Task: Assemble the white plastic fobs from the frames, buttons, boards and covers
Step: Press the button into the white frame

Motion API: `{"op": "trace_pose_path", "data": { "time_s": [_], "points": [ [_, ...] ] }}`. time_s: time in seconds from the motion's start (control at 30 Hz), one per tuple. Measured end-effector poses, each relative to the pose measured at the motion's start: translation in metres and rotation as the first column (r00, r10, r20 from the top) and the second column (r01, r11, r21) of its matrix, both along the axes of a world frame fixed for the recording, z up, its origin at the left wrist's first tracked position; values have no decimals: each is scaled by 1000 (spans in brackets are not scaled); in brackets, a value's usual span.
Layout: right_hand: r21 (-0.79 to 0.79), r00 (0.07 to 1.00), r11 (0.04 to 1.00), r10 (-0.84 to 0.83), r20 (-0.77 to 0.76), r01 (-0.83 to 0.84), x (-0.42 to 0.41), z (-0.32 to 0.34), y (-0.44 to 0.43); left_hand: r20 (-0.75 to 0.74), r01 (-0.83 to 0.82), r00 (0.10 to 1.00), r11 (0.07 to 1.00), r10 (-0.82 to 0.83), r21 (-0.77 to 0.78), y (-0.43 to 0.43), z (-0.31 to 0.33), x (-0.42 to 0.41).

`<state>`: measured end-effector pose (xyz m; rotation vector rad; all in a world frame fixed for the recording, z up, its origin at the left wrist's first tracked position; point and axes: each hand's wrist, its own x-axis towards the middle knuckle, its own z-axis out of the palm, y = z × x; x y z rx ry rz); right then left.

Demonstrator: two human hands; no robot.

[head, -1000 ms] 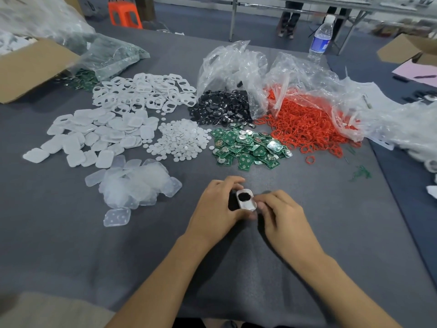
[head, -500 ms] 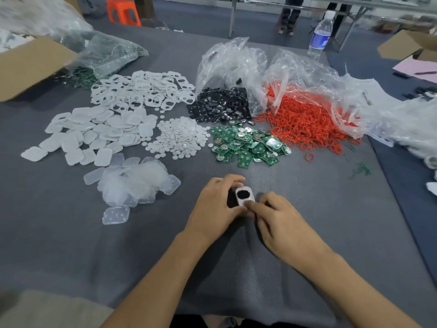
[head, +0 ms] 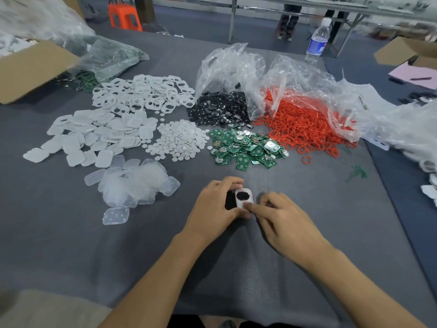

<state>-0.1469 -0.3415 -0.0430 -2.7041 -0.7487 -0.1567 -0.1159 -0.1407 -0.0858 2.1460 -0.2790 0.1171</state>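
Note:
My left hand (head: 214,207) grips a white fob frame (head: 244,199) with a black button set in its upper opening, held just above the grey table (head: 71,245). My right hand (head: 281,216) pinches the frame's near end with its fingertips. Beyond the hands lie piles of parts: white frames (head: 142,93), white covers (head: 99,136), clear covers (head: 132,183), small white discs (head: 179,140), black buttons (head: 220,111), green boards (head: 246,147) and red rings (head: 305,126).
Open clear plastic bags (head: 231,69) stand behind the black and red piles. A cardboard box (head: 30,67) sits at the far left, a water bottle (head: 318,41) at the table's far edge. More bags and white parts lie along the right.
My hands stay together on the frame. My right fingertips have shifted slightly along its near end, and the view has dipped a little.

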Motion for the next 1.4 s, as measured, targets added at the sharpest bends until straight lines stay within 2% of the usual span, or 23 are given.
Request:
{"op": "trace_pose_path", "data": {
  "time_s": [0.4, 0.63, 0.77, 1.03, 1.2, 1.27, 1.37, 1.4],
  "points": [
    [56, 999, 998, -19, -31, 21, -4, 0, -2, 14, 6, 1000, 1000, -6, 23, 1, -2, -1],
    [29, 997, 999, -31, -69, 33, -1, 3, 1, 19, 12, 1000, 998, -13, 54, 1, -1, -2],
    [93, 995, 992, -80, -57, 85, -3, 3, 3, 25, 14, 1000, 999, -16, 44, 2, -1, -1],
    [-23, 996, 996, -85, -9, 85, -7, 1, 8, 26, 4, 1000, 1000, -4, 9, 1, 0, 0],
    [-99, 991, 989, -100, 91, 109, -13, -4, 11, 25, 33, 999, 999, -32, -16, 0, 1, 0],
    [-27, 986, 987, -155, 62, 157, -13, -8, 16, 8, 50, 999, 998, -49, -44, -1, 2, -1],
    [219, 953, 930, -272, -136, 296, -7, -8, 27, -4, 59, 998, 994, -59, -89, -1, 2, -2],
    [256, 932, 901, -306, -192, 349, -4, -6, 31, -7, 60, 998, 993, -61, -101, -1, 3, -3]
  ]
}}
